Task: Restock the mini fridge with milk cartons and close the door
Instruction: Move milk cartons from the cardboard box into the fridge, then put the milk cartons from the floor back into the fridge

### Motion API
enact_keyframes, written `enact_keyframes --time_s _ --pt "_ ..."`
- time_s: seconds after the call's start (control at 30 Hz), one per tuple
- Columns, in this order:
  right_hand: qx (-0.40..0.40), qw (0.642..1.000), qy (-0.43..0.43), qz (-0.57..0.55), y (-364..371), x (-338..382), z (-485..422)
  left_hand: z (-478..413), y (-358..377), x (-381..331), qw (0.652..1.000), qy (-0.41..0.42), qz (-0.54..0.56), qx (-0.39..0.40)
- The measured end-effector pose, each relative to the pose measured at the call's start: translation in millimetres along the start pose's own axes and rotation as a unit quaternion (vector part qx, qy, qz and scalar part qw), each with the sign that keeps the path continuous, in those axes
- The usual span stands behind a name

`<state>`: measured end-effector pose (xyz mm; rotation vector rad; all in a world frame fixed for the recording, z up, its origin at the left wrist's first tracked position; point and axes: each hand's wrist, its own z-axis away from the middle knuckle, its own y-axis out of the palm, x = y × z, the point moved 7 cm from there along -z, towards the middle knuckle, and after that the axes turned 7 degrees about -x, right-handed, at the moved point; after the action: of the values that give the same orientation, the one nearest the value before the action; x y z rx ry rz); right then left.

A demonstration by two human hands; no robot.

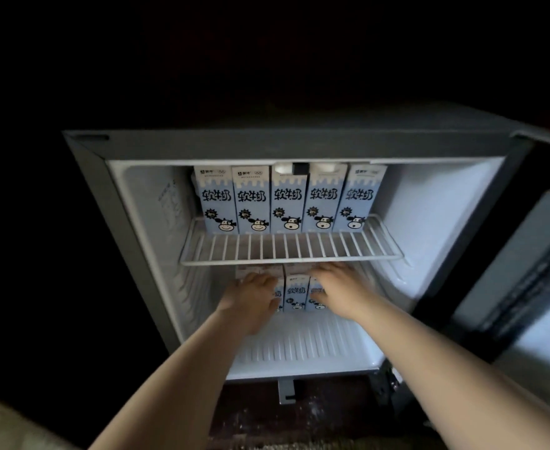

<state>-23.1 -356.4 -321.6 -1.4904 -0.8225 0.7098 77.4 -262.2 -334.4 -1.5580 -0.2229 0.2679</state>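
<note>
- Head view: the mini fridge [267, 145] stands open in a dark room, and its door [510, 254] is swung out to the right edge of the cabinet.
- A white wire shelf [283, 251] spans the cabinet at mid height. A row of five cartons [288, 203] stands upright along its back edge, side by side and touching. Each is blue and white with a cartoon cow on the front. The front half of the shelf is bare wire.
- Below the shelf, three more milk cartons stand upright against the back of the ribbed fridge floor [299, 347], pressed close together near the middle.
- The left hand [250, 295] reaches in from the lower left with its back to the camera. It lies over the front of the left carton [260, 270], with fingers bent around it and the thumb at the carton's right edge. It covers most of that carton's face.
- The middle carton [296, 292] stands between the two hands, and neither hand covers its front.
- The right hand [338, 287] reaches in from the lower right. Its fingers curl over the top of the right carton [315, 307], just under the shelf's front edge, and the thumb presses on the carton's front. How firm either grip is cannot be told.
- Both forearms are bare and cross the fridge's front bottom edge.
- A grey hinge bracket [286, 391] sticks down under the front bottom edge, above a dark floor.
</note>
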Motion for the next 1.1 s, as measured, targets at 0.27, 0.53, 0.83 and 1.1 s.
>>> enact_keyframes --time_s 0.27,0.53,0.83,1.1 --pt "0.101 0.994 -0.017 0.045 -86 17 84 59 -67 -53 0.993 0.055 0.037 0.102" --pt "0.071 0.994 0.028 0.078 -184 7 184 109 -160 -143 0.985 0.152 0.025 0.075" --pt "0.067 0.986 0.131 0.083 -230 -51 308 157 -199 -270 0.955 0.288 0.01 0.065" --pt "0.118 0.968 0.218 0.029 -179 -110 403 183 -137 -369 0.924 0.357 0.01 0.135"
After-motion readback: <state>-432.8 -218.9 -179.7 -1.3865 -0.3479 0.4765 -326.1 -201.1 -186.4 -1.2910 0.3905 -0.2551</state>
